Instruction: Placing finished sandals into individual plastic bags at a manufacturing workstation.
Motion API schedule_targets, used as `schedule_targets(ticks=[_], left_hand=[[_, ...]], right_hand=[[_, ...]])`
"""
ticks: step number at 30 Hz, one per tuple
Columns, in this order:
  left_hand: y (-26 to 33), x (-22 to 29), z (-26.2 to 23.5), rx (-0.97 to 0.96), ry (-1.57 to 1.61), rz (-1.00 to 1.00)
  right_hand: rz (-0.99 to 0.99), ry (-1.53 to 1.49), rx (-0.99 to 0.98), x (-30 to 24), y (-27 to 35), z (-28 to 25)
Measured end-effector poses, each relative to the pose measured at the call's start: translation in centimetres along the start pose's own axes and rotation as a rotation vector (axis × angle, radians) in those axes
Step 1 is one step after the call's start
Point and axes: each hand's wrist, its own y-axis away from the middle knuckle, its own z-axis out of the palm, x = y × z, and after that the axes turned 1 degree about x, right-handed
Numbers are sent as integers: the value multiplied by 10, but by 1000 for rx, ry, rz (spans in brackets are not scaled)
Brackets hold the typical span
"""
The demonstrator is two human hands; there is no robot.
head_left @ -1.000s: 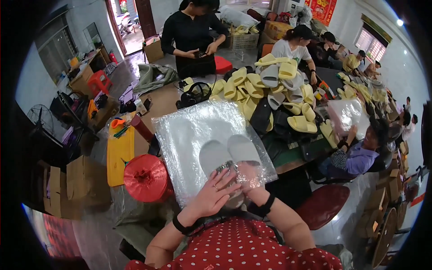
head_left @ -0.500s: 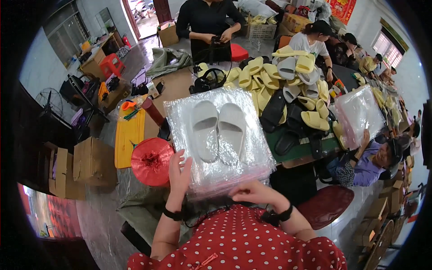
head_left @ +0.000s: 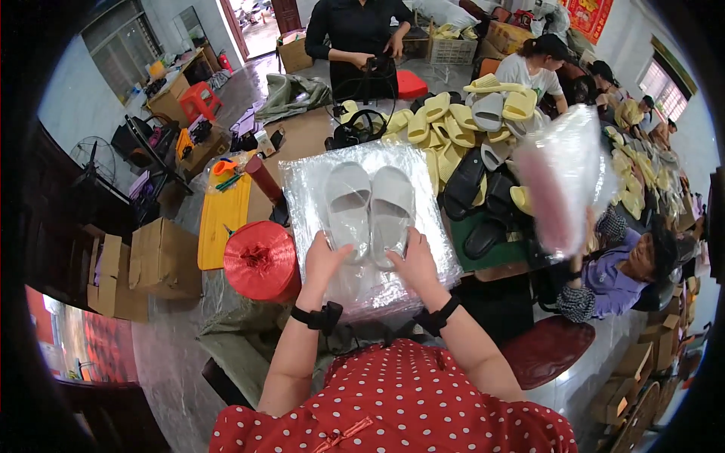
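A pair of light grey slippers, the left slipper [head_left: 348, 219] and the right slipper [head_left: 392, 208], lies side by side on a stack of clear plastic bags [head_left: 302, 198], heels toward me. Whether a layer of film covers them, I cannot tell. My left hand [head_left: 325, 260] rests at the left slipper's heel, thumb stretched inward and fingers along the outer side. At the right slipper's heel, my right hand [head_left: 417, 263] lies the same way, with thumb and fingers apart. Both hands are open.
Left of the stack stand a red roll of plastic twine [head_left: 260, 260] and a dark red cylinder [head_left: 262, 177]. Yellow slippers [head_left: 453, 124] and black slippers [head_left: 462, 185] pile up at right. A co-worker in purple [head_left: 615, 264] holds up plastic bags [head_left: 563, 181]; another person [head_left: 355, 45] stands opposite.
Both my hands have moved forward onto the slippers' heel ends, my right hand from the stack's near edge. The co-worker at right has lifted the plastic bags off the pile.
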Motion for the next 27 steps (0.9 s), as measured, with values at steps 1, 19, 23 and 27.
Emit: schedule_targets(ticks=[1,19,23,27], left_hand=[[-4,-4,2,59,-11,68],[71,80,2,-99,1102,-53],[97,38,-52,181,1183,-120],[155,-72,-136,563,1274,-224]], right_hand=[[1,-38,13,0,-1,1],[-60,-923,27,-24,19,-18],[-125,-637,75,-35,-2,-42],[-337,3,-36,-7,-12,-8]])
